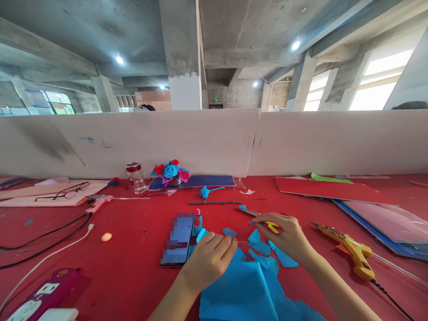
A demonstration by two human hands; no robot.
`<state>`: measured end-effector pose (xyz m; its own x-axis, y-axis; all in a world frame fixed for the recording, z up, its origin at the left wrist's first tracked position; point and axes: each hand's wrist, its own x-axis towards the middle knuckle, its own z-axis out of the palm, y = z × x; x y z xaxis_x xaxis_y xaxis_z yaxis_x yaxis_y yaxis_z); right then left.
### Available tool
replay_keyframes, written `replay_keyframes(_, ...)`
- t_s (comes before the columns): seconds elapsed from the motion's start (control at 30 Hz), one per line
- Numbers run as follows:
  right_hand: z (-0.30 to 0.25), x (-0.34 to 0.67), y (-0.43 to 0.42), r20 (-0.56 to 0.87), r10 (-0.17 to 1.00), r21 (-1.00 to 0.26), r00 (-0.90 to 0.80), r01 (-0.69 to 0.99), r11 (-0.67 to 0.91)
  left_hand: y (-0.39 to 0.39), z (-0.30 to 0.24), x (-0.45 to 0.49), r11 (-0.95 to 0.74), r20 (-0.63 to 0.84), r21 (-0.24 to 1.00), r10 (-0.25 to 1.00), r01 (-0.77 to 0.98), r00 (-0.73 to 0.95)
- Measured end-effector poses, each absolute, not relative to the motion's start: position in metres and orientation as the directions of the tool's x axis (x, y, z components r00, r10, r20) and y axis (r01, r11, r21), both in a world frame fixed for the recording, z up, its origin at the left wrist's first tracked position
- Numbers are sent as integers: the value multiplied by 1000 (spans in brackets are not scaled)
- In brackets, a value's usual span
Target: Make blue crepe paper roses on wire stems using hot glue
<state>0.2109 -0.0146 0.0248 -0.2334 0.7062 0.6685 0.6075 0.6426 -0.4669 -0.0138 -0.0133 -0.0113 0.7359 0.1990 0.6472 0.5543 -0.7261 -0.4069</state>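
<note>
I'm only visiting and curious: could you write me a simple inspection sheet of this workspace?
Surface: red tabletop, with small scraps on it.
Work things: blue sheet, cut blue pieces, yellow-handled scissors.
Clutter: phone, eyeglasses, clear jar with a red lid, flower arrangement, yellow glue gun, stacked coloured sheets.
Hands: left hand has curled fingers, anything pinched too thin to identify; right hand is at the scissors, grip unclear.
Cables: white cable and black cords at the left; another black cord trails from the glue gun.
Surroundings: pale partition behind the tabletop; concrete pillar and lit ceiling lights beyond.
</note>
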Motion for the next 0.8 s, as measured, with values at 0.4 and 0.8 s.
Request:
replay_keyframes(0.4, 21, 202, -24, 657, 641, -416, -397, 518, 747, -15, -8, -15, -676, 673, -464, 151, 572, 725)
replay_keyframes(0.8, 22, 201, -27, 678, 602, -387, -422, 492, 780, -16, -8, -14, -666, 688, -413, 219, 622, 691)
